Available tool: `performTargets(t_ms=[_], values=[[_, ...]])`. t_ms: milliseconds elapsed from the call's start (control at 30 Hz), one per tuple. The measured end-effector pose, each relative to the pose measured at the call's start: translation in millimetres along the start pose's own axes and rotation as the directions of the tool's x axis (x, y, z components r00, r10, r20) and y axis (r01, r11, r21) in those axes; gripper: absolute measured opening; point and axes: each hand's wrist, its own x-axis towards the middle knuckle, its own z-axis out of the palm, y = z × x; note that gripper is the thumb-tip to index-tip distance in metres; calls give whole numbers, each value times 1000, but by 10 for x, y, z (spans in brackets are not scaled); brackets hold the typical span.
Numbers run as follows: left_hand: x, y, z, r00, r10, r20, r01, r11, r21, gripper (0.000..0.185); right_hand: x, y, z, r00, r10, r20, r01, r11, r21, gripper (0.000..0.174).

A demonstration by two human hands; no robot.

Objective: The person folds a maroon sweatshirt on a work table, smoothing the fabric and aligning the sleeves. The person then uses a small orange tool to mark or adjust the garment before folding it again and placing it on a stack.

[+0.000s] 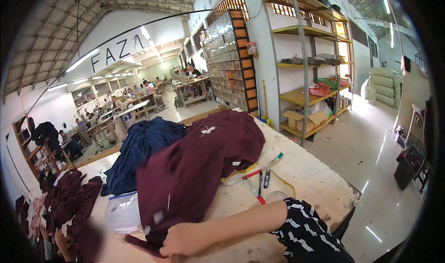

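From the lower right, a forearm with a black-and-white patterned sleeve (309, 228) reaches across the table. At its end my right hand (182, 240) grips the edge of a maroon garment (184, 179). The cloth stretches from my fist up to a heap of maroon garments (236, 134) and is partly blurred. A small white motif (208, 130) marks the heap's top. Navy blue garments (146, 145) are bunched directly behind and to the left. Beside the maroon cloth lies a stack of clear plastic bags (121, 212). My left hand is out of view.
Right of the cloth, a tape measure (257, 171), pens (266, 178) and a round clear object (276, 196) lie on the pale worktable (313, 183). Another person's hands (61, 242) are near more maroon cloth (66, 197) at lower left. Metal shelving (302, 30) stands beyond.
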Motion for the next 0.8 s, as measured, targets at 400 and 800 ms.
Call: performTargets(t_ms=[400,800], values=[[1311,595,-1647,848,332,-412,-182,914,363,56,-2117,-267,179,379,867,-323,-925,369,-96,46],[512,1351,115,771,20,637,-161,973,165,82,-3192,302,612,178,787,-591,-982,107,-154,38]])
